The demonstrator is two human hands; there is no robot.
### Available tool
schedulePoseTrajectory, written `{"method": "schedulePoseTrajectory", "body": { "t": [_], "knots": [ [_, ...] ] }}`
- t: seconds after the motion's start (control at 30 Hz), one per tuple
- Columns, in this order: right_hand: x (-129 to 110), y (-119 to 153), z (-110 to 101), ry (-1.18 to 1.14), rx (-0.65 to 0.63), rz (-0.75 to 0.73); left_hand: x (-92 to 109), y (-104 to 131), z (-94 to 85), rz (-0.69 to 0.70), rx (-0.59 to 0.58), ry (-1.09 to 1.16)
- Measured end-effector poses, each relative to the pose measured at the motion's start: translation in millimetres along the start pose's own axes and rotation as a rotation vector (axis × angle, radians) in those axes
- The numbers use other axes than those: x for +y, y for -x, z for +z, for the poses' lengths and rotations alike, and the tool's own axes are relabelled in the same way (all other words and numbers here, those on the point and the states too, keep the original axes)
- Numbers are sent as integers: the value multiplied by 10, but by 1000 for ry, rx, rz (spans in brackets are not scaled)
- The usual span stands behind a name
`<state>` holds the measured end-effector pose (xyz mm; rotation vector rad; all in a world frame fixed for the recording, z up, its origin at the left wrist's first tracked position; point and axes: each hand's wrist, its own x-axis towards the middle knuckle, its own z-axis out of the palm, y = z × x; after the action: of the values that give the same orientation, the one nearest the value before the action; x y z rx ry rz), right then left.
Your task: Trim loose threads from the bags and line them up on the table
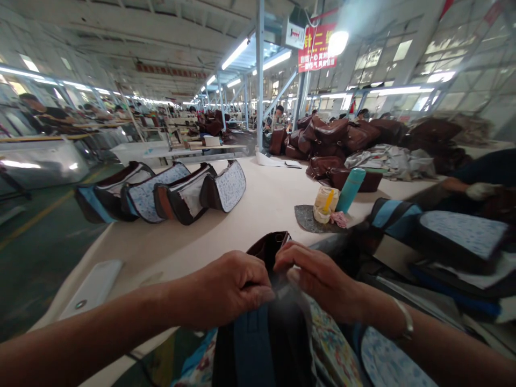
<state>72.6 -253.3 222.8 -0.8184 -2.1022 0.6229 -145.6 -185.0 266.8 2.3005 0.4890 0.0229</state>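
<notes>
Blue-banded bag [260, 344]: edge work seemed underway; left hand [237, 287] pinched it, right hand [327, 285] curled, its hold unclear; the next move apparently required steadiness.

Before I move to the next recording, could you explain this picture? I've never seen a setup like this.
There's no machine here: a person works with two bare hands, and the one picture comes from a camera worn on the head, looking forward and down. Both the left hand and the right hand are at the upper edge of a black bag with a blue stripe. The left fingers are pinched together; the right hand's exact grip is unclear. On the pale worktable stand a row of patterned bags, a teal bottle and a pile of brown bags.
</notes>
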Motion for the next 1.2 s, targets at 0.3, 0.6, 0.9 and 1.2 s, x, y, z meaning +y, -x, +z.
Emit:
{"method": "schedulePoseTrajectory", "body": {
  "t": [0.3,0.6,0.9,1.2],
  "knots": [
    [93,-229,-93,-342,-350,205,-57,88,-159,-141,-15,177],
    [76,-169,-36,-417,-258,368,-334,-17,-414,-14,-176,105],
    [169,-136,56,-399,-170,437,-287,111,-264,-28,-70,23],
    [61,-231,65,-481,-315,533,-236,141,-163,32,4,-97]
  ]
}}
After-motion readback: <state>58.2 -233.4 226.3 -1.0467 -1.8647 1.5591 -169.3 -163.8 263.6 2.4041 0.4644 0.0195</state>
